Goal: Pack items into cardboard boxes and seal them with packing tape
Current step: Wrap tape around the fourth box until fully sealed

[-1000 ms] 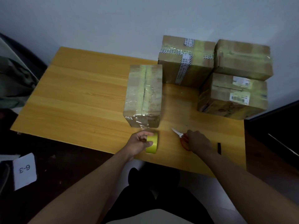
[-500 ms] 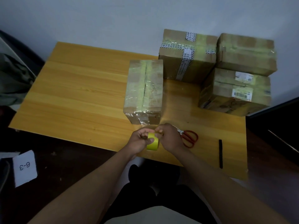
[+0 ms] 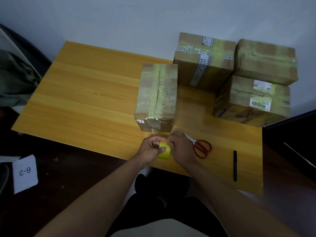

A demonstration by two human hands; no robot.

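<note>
Both hands meet over the near edge of a wooden table (image 3: 89, 93): the left hand (image 3: 150, 149) curls round a roll of yellow packing tape (image 3: 165, 151), thumb across its face, apparently to steady it, while the right hand (image 3: 181, 149) presses its fingertips to the roll's upper rim, seemingly picking for the loose end; whether it has actually caught any tape cannot be told. Red-handled scissors (image 3: 201, 147) lie just beside the right hand, blades pointing toward it, within easy reach for a cut, and a black marker (image 3: 235, 165) rests farther right near the table's edge. Directly beyond the hands stands a cardboard box (image 3: 157, 96), its top seam already covered in glossy tape, placed close as if for another strip. Behind it to the right, against the wall, three more taped boxes (image 3: 253, 77) are grouped, one stacked on another, likely set aside as finished. Off the table at lower left, a white card (image 3: 25, 173) reads "6-3".
</note>
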